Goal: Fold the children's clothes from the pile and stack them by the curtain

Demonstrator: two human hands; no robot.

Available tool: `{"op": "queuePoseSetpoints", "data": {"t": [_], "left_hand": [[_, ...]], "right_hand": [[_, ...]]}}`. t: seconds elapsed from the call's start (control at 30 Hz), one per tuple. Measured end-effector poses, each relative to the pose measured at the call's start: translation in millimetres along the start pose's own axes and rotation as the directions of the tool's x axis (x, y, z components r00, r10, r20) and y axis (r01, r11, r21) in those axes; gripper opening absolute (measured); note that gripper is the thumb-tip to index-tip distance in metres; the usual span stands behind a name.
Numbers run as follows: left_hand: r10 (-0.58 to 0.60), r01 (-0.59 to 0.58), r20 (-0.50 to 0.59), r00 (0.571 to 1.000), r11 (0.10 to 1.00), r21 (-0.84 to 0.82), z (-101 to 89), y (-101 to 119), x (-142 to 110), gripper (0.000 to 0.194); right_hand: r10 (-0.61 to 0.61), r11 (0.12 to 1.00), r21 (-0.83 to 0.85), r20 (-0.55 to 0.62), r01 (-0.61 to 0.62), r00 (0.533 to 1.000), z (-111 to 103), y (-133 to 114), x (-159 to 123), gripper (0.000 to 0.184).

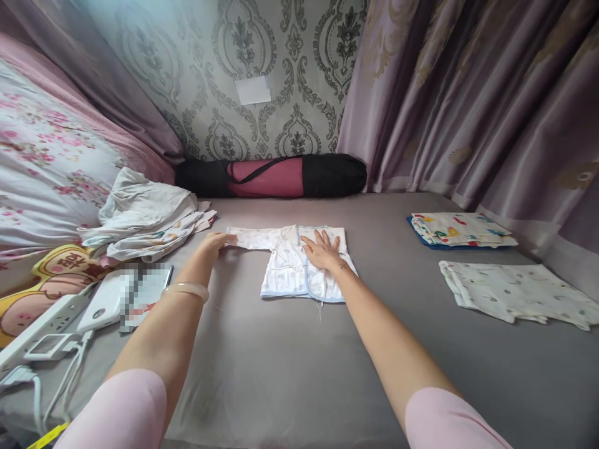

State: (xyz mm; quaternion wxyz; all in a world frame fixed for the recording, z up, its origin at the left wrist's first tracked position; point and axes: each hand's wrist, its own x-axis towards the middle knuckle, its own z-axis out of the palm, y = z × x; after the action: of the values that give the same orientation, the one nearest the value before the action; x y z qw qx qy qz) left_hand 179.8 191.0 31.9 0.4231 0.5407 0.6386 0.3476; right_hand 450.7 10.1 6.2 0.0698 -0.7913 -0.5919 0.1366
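A small white baby shirt (284,271) with pale blue trim lies on the grey sheet, its left-side sleeve stretched out straight. My left hand (218,242) pinches the cuff at the end of that sleeve. Pressed flat on the shirt's upper right part, my right hand (322,251) has its fingers spread and holds nothing. The shirt's other sleeve does not show stretched out; it looks folded in or under. Thin ties hang below the hem.
A heap of light clothes (140,212) sits left, near a power strip (51,324), a white box-shaped device (105,299) and cables. At right are a folded patterned stack (463,229) and white printed clothing (515,290). A black and red roll bag (266,176) lines the wall.
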Motion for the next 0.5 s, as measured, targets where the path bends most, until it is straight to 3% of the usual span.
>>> {"op": "queuePoseSetpoints", "data": {"t": [0.13,0.27,0.4,0.5], "left_hand": [[-0.08,0.076,-0.045,0.996,0.992,-0.1,11.5,25.7,-6.2,0.021],[-0.07,0.071,0.014,0.997,0.961,-0.266,21.7,48.3,-16.5,0.02],[-0.068,0.086,0.059,0.996,0.919,-0.385,30.2,59.3,-23.2,0.017],[-0.105,0.119,0.055,0.993,0.892,-0.436,33.0,60.5,-24.2,0.015]], "right_hand": [[-0.019,1.0,0.022,-0.031,0.02,0.999,3.9,1.9,0.2,0.051],[-0.015,1.0,0.024,-0.038,0.016,0.999,2.9,4.1,1.0,0.051],[0.006,0.998,0.058,0.026,-0.008,1.0,-3.6,1.9,2.7,0.052],[-0.051,0.996,0.066,-0.04,0.054,0.998,-4.4,-12.0,6.1,0.055]]}}
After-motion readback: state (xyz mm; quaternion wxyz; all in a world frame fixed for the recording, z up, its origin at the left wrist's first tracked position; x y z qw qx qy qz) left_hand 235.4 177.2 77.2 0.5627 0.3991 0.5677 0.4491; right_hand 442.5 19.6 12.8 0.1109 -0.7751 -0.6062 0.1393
